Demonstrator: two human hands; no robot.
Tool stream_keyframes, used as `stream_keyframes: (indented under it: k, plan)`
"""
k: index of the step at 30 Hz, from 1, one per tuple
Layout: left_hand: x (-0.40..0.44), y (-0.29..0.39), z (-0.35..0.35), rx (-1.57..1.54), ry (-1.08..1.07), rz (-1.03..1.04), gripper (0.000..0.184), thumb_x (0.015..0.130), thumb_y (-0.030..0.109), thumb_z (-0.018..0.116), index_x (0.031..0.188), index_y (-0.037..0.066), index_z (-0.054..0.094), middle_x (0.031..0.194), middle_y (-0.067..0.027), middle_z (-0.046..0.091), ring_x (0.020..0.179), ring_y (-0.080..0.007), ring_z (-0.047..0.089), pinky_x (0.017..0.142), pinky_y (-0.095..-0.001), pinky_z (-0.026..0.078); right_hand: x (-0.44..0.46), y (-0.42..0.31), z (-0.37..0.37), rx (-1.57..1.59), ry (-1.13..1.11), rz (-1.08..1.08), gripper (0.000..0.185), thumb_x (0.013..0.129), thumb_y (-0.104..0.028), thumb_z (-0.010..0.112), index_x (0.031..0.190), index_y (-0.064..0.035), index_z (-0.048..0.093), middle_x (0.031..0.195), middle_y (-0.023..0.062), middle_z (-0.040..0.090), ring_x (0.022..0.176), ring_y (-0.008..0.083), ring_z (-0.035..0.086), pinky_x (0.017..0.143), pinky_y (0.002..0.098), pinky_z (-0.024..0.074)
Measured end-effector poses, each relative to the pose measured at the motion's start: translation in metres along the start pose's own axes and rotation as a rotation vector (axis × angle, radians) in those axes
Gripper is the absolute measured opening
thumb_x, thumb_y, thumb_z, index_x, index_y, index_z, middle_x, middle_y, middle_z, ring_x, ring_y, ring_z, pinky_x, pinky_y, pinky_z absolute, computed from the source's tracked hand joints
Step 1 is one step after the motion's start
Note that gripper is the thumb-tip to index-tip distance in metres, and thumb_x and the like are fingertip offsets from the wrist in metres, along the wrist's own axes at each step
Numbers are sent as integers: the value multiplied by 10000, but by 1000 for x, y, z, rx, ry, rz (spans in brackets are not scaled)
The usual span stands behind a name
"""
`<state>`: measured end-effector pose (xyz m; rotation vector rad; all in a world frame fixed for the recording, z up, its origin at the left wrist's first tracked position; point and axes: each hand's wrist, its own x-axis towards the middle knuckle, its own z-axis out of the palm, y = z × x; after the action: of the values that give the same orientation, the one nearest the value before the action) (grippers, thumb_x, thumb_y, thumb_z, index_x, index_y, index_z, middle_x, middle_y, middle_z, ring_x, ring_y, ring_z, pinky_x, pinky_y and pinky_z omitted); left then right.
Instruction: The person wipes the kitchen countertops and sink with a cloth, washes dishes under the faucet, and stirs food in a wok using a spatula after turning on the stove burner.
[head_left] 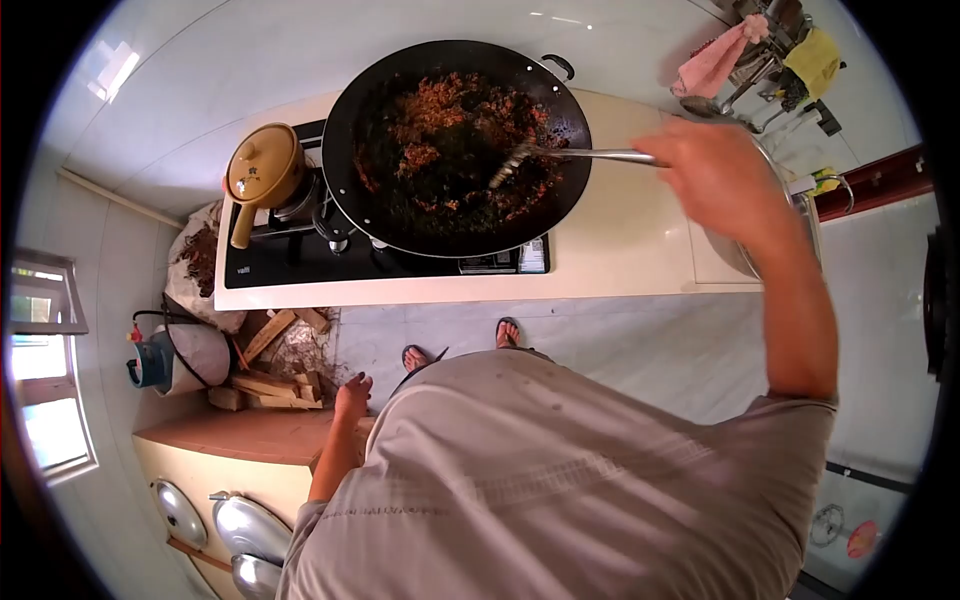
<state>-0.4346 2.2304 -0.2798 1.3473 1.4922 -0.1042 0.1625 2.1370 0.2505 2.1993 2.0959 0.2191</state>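
A large black wok (pixel 345 150) sits on the gas stove (pixel 290 262) and holds reddish, crumbly food (pixel 430 115) in dark liquid. My right hand (pixel 715 175) is closed around the handle end of a metal spatula (pixel 600 154), whose slotted head rests in the middle of the wok's contents. Low at my left side, over the floor near the brown ledge, hangs my left hand (pixel 352 395). Its fingers are loosely curled and small in view, so whether they are apart or closed is unclear.
A yellow lidded pot (pixel 264 168) stands on the left burner. Pink (pixel 715 62) and yellow cloths (pixel 813 62) hang with utensils at the upper right. Firewood (pixel 275 385) and a gas cylinder (pixel 190 357) are at the lower left, with metal lids (pixel 250 528) below. A sink edge is beyond my right hand.
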Motion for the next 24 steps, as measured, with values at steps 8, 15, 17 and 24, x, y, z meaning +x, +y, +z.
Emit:
stream_keyframes:
  k: [8,15,17,24]
  plan:
    - [-21,-15,11,228,-36,122,576,992,429,641,1429,54,638,914,-155,777,745,-190,723,739,-356,565,32,2,49,-154,-273,35,244,857,4,627,1078,-44,721,939,163,670,886,388,680,766,496,538]
    - [7,-65,18,275,-38,245,579,999,406,626,1449,41,616,971,-177,782,777,-209,739,743,-364,572,45,-6,24,-145,-76,-64,315,882,-15,628,1178,-78,716,1004,147,689,912,376,691,787,489,541]
    - [16,-81,17,252,-17,258,580,1005,401,622,1451,29,609,997,-179,784,785,-205,745,737,-358,574,35,6,-15,-156,-91,-83,327,875,-20,658,1190,-78,728,979,142,687,909,366,691,792,476,540]
    - [37,-127,17,133,-13,386,570,1015,380,645,1455,19,605,1045,-154,784,799,-178,739,720,-332,573,35,6,-75,-232,-354,32,278,817,17,691,1087,-9,754,912,195,683,926,400,682,811,481,533]
